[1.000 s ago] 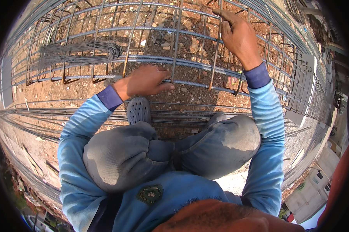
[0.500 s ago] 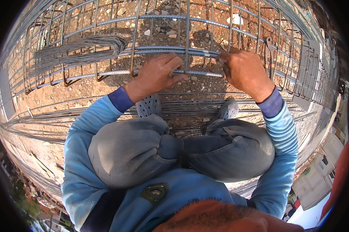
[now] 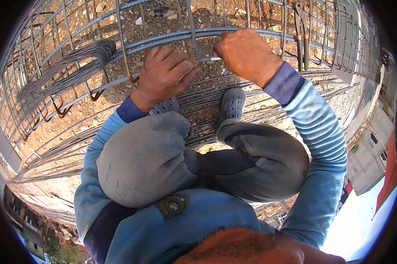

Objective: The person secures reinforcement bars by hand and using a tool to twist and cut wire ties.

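My left hand [image 3: 165, 75] is closed over the lower front bar of a rebar cage, its fingertips bent down beside an upright rebar stirrup [image 3: 192, 31]. Whatever those fingers grip is hidden. To the right, my right hand [image 3: 247, 55] is curled into a closed shape against the paired long rebars [image 3: 163, 38], and its fingertips cover anything they hold. A bundle of thin grey tie wire [image 3: 81, 61] lies across the cage left of my left hand. Pincers [image 3: 301, 37] with dark and orange handles rest upright in the cage, right of my right hand.
Loose long steel rods [image 3: 62, 154] run along the ground under my bent knees and shoes [image 3: 232, 103]. Stony soil [image 3: 169, 15] shows through the cage. A grey panel [image 3: 346, 42] stands by the right end, with a wire grid beside it.
The view has shifted and turned, so the cage sits higher and tilts. My right hand has moved leftward along the bars, closer to the left hand. Both hands remain curled.
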Motion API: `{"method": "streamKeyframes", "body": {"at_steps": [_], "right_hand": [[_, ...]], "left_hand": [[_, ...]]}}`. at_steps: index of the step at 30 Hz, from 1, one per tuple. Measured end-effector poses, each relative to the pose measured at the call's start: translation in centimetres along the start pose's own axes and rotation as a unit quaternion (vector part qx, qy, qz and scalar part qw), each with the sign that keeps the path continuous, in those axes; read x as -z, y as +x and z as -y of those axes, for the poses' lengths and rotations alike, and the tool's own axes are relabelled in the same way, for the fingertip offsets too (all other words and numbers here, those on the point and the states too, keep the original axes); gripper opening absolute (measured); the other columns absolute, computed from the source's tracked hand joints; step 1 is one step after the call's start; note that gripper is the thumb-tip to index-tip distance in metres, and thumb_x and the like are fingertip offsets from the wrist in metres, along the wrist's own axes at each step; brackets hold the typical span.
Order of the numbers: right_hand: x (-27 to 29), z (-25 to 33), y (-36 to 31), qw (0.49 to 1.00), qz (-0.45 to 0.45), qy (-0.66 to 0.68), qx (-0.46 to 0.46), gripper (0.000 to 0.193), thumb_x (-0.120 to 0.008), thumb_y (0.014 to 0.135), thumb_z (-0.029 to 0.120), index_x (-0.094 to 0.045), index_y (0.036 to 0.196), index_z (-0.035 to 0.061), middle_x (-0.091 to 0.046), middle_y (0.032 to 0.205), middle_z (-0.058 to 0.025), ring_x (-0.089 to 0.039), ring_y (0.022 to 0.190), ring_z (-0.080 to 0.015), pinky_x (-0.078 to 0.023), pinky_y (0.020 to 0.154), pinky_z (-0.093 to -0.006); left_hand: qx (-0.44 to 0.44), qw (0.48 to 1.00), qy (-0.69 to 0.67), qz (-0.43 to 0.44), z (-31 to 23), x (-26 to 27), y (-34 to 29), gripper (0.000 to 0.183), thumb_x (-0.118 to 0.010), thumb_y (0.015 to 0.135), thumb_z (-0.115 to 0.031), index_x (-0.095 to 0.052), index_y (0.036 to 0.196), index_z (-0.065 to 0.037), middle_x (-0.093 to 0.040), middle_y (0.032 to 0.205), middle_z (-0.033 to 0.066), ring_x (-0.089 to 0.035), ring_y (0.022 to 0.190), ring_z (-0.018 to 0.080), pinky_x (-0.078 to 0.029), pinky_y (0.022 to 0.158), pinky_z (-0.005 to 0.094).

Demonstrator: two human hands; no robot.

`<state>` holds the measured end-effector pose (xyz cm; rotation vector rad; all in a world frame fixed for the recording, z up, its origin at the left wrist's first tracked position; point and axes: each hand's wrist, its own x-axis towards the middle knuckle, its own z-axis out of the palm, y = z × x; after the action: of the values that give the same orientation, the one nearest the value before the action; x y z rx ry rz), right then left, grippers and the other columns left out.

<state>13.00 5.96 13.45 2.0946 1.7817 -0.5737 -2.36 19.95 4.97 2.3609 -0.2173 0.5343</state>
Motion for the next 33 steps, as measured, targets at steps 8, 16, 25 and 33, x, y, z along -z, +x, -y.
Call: {"method": "streamKeyframes", "body": {"at_steps": [8, 16, 25, 33], "right_hand": [[-1.7, -0.5, 1.8, 0.993, -0.085, 0.042, 0.073, 0.010, -0.061, 0.074, 0.012, -0.069, 0.072, 0.0067, -0.067, 0.072, -0.0114, -0.068, 0.072, -0.0286, -0.054, 0.059, -0.0379], [-2.6, -0.6, 2.2, 0.979, -0.140, 0.059, 0.137, 0.009, -0.063, 0.072, 0.013, -0.069, 0.076, 0.0075, -0.067, 0.072, -0.0102, -0.068, 0.071, -0.0279, -0.053, 0.057, -0.0395], [-0.9, -0.5, 2.3, 0.985, -0.098, 0.139, 0.040, 0.028, -0.065, 0.076, 0.028, -0.068, 0.074, 0.0008, -0.066, 0.073, -0.0186, -0.066, 0.072, -0.0364, -0.054, 0.064, -0.0452], [-1.7, 0.3, 3.4, 0.979, -0.099, 0.174, 0.043, 0.035, -0.064, 0.079, 0.037, -0.069, 0.075, 0.0025, -0.067, 0.075, -0.0172, -0.066, 0.074, -0.0371, -0.053, 0.067, -0.0481]], "left_hand": [[0.220, 0.924, -0.201, 0.241, -3.4, 0.4, -4.4, 0.026, -0.068, 0.085, -0.032, -0.067, 0.095, -0.008, -0.067, 0.092, 0.0060, -0.064, 0.089, 0.0219, -0.050, 0.075, 0.0334], [0.584, 0.541, -0.604, -0.018, -4.3, -4.5, -3.2, 0.036, -0.049, 0.097, -0.034, -0.060, 0.115, -0.005, -0.065, 0.090, 0.0045, -0.062, 0.075, 0.0149, -0.048, 0.062, 0.0306], [0.526, 0.799, -0.282, 0.072, -7.7, -3.0, -1.7, 0.026, -0.051, 0.093, -0.021, -0.065, 0.106, -0.003, -0.058, 0.067, 0.0053, -0.053, 0.062, 0.0177, -0.043, 0.059, 0.0332], [0.491, 0.835, -0.179, 0.171, -8.8, -1.1, -1.1, 0.027, -0.049, 0.091, -0.018, -0.064, 0.111, -0.007, -0.067, 0.089, 0.0154, -0.065, 0.085, 0.0289, -0.049, 0.077, 0.0362]]}}
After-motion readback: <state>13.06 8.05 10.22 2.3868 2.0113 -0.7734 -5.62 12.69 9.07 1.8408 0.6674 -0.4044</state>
